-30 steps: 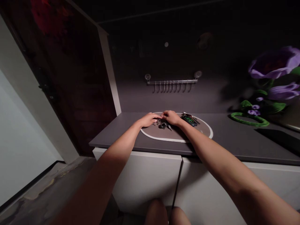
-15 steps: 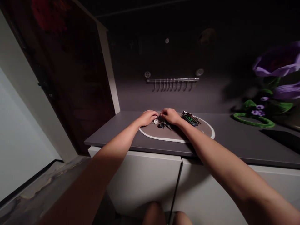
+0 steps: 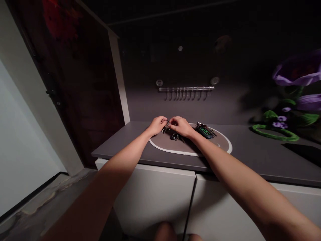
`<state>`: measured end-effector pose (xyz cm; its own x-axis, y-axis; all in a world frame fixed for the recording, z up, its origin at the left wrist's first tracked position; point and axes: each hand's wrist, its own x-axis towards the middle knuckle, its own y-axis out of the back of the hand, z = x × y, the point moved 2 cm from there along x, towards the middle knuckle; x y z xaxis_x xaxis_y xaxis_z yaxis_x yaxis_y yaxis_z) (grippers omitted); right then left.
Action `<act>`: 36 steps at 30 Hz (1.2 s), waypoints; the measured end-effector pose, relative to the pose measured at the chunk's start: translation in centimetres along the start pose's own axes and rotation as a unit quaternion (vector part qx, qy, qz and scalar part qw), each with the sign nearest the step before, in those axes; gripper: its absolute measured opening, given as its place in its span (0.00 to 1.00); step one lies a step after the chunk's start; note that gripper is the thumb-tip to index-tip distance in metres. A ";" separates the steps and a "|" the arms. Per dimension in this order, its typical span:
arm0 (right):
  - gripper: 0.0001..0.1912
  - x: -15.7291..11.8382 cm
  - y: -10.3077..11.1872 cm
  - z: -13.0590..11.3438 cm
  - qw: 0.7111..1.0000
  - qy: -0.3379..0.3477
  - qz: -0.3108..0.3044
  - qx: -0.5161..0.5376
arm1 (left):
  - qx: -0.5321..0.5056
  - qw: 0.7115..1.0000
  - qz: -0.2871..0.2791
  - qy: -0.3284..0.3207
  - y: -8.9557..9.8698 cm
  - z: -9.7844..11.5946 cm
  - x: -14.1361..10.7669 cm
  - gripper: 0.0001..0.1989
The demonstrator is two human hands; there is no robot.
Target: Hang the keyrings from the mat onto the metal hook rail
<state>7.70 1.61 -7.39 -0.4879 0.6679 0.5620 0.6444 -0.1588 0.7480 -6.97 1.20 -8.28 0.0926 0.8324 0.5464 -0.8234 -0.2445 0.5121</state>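
Note:
Both hands meet above the left part of an oval brown mat (image 3: 170,146) with a white rim. My left hand (image 3: 158,125) pinches a small bunch of keys (image 3: 165,128). Thumb and fingers of my right hand (image 3: 181,127) close on the same bunch from the right; the exact part held is too small to tell. Just below the hands, a dark metal ring (image 3: 175,136) lies on the mat. Right of my right hand rests a second bunch of keys with a black fob (image 3: 205,131) marked in green.
On the wall behind is a clear rail (image 3: 187,88) with several hooks. Purple flowers (image 3: 298,75) with a green ring-shaped base (image 3: 274,133) stand at the right, beside a dark flat object (image 3: 303,151). A dark door (image 3: 82,83) is at the left.
My right hand has moved left to meet my left hand, and its fingers have closed on the small bunch, which is now lifted a little. The view has shifted slightly.

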 end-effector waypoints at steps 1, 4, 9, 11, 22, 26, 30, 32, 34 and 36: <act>0.09 0.0 -0.1 0.0 1.000 0.003 -0.001 0.002 | -0.011 1.000 0.000 0.005 0.0 0.1 0.0 0.07; 0.09 0.1 -0.3 0.2 1.000 0.010 0.007 0.001 | -0.049 0.999 -0.003 0.019 -0.1 0.0 0.0 0.07; 0.07 0.1 -0.2 0.1 1.000 0.014 0.023 -0.010 | -0.094 0.995 -0.015 0.022 -0.4 -0.5 0.2 0.07; 0.07 0.0 -0.1 0.0 0.999 0.020 0.025 -0.009 | -0.101 0.995 -0.012 0.024 -0.5 -0.6 0.3 0.08; 0.07 0.3 0.4 0.8 0.995 0.019 0.095 -0.013 | -0.140 0.989 0.004 0.040 -0.1 -0.5 0.1 0.06; 0.07 0.3 0.3 1.1 0.993 -0.013 0.112 0.040 | -0.150 0.988 -0.017 0.019 -0.1 -0.5 0.0 0.09; 0.09 0.3 -0.1 1.5 0.985 -0.046 0.115 0.118 | -0.162 0.986 -0.033 -0.009 -0.1 -0.4 -0.1 0.12; 0.10 0.4 -0.2 1.7 0.979 -0.059 0.116 0.157 | -0.171 0.984 -0.041 -0.011 -0.1 -0.3 -0.1 0.14; 0.10 0.5 -0.3 1.8 0.972 -0.066 0.117 0.191 | -0.185 0.982 -0.045 -0.011 -0.1 -0.2 -0.1 0.13; 0.10 0.6 -0.3 1.9 0.967 -0.070 0.116 0.214 | -0.189 0.981 -0.039 -0.017 0.1 0.1 -0.2 0.11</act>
<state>8.29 3.42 -7.99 -0.2358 0.7468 0.6219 0.9265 -0.0205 0.3759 -7.00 1.02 -8.30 0.1764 0.8226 0.5406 -0.9612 0.0255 0.2748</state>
